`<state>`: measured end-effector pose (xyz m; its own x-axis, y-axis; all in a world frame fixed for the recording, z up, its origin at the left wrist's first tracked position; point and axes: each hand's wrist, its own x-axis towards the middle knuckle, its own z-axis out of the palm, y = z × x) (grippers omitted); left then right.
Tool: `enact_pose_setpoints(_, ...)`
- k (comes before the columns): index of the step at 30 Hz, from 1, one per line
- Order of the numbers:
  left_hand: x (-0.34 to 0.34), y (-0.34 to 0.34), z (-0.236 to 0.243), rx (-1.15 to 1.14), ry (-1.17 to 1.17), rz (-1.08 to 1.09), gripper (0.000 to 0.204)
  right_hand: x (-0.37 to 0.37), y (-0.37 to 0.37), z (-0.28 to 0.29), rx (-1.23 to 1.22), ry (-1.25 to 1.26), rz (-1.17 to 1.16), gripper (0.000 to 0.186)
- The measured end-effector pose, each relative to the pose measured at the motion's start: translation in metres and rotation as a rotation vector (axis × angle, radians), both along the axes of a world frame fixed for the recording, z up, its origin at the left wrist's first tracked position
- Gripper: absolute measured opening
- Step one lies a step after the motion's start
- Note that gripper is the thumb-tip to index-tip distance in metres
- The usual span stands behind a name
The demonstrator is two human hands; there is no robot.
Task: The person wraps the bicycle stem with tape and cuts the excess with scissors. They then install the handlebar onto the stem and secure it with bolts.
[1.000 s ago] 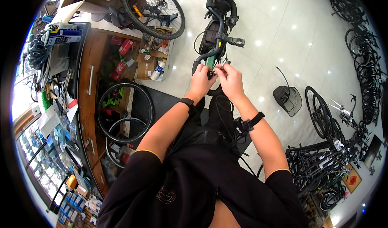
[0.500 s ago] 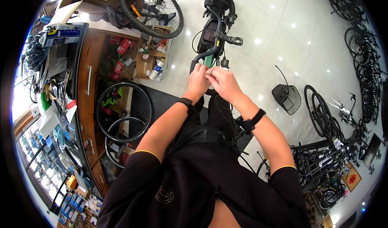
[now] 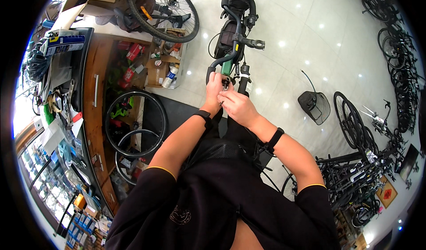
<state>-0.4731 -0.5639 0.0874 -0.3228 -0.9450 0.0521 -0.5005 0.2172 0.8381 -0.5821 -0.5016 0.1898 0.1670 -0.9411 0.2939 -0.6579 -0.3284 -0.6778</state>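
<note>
Just below the handlebar [image 3: 236,46] of a bicycle with a green frame [image 3: 226,67], my two hands meet. My left hand [image 3: 214,91] is closed, its fingertips on a small dark metallic part [image 3: 225,85] whose kind I cannot make out. Close against it, my right hand [image 3: 239,107] pinches something thin and dark [image 3: 221,103], mostly hidden by the fingers. To the right of the part runs a black handlebar grip [image 3: 243,85] with a white band. A black bag [image 3: 227,36] sits behind the bar.
A wooden cabinet [image 3: 100,63] with a cluttered top stands at left, two wheels [image 3: 165,121] leaning by it. Another bicycle wheel [image 3: 195,23] is at the far left. A black basket-like item [image 3: 313,107] lies on the tiled floor at right, near several parked bicycles [image 3: 350,179].
My right hand has drawn back toward me and slightly left, fingers now pointing at the left hand. The small dark part between the hands has come into sight.
</note>
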Motion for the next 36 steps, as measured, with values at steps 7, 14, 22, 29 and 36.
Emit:
enact_pose_setpoints(7,-0.002,0.006,0.007,-0.001,0.036,0.055,0.032,0.002,0.014,0.0,-0.02,0.021,0.01,0.023)
enact_pose_setpoints(14,-0.001,0.009,0.01,0.005,0.071,0.083,0.033,-0.003,0.013,0.003,-0.094,0.119,0.137,0.023)
enact_pose_setpoints(22,0.0,0.013,0.003,0.059,0.153,0.146,0.034,-0.001,0.005,-0.005,-0.128,0.139,0.246,0.024)
enact_pose_setpoints(29,-0.004,0.017,0.007,0.08,0.222,0.259,0.035,-0.003,0.0,-0.007,-0.132,0.151,0.318,0.021)
enact_pose_setpoints(36,-0.014,0.029,0.008,0.214,0.257,0.459,0.034,-0.015,-0.008,0.0,-0.092,0.115,0.488,0.023)
